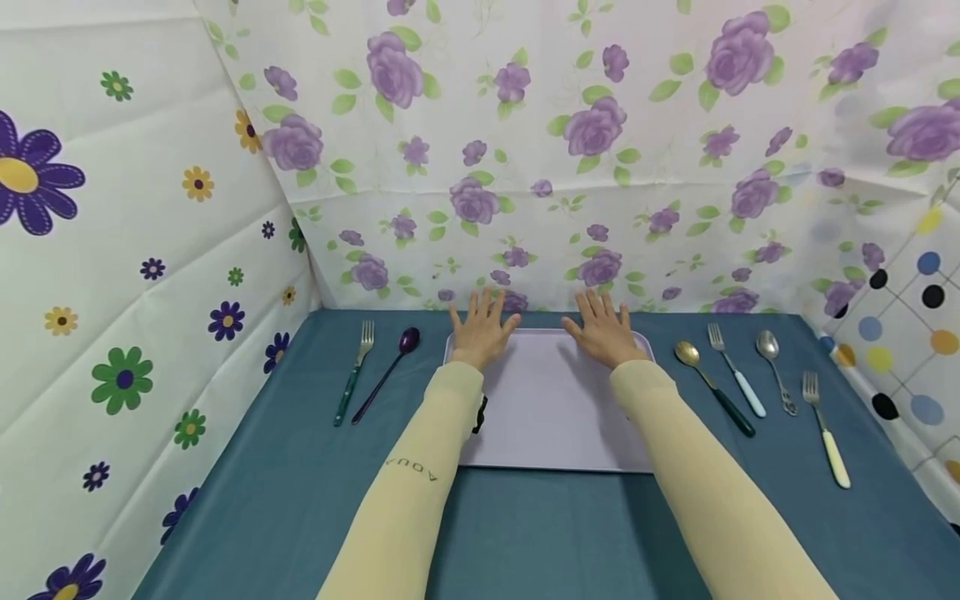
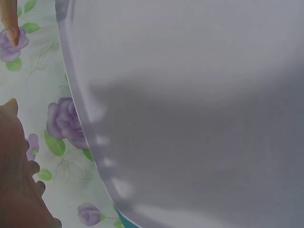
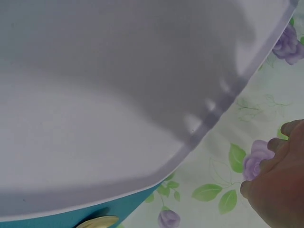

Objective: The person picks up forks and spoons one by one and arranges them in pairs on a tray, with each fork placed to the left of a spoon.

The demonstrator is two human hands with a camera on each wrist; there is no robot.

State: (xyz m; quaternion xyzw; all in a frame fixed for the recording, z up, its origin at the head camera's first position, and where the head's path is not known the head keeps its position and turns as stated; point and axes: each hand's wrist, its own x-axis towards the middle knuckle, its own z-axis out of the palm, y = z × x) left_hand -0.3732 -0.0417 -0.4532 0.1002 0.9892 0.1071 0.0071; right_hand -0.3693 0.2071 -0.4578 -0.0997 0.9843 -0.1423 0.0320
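A pale lilac tray (image 1: 555,417) lies flat on the table in the head view. Over its far left corner, my left hand (image 1: 482,331) is spread with straight fingers, holding nothing. My right hand (image 1: 602,331) mirrors it over the far right corner, fingers also straight and apart. In the left wrist view the left hand (image 2: 19,171) shows at the left edge, apart from the tray (image 2: 190,118). The right wrist view has the right hand (image 3: 280,175) beyond the tray's rim (image 3: 180,156), with finger shadows falling on the tray.
Left of the tray lie a green-handled fork (image 1: 354,375) and a purple spoon (image 1: 386,375). To its right are a gold spoon with dark green handle (image 1: 712,387), a white-handled fork (image 1: 737,371), a silver spoon (image 1: 776,371) and a cream-handled fork (image 1: 826,429). Floral curtains (image 1: 525,150) stand behind.
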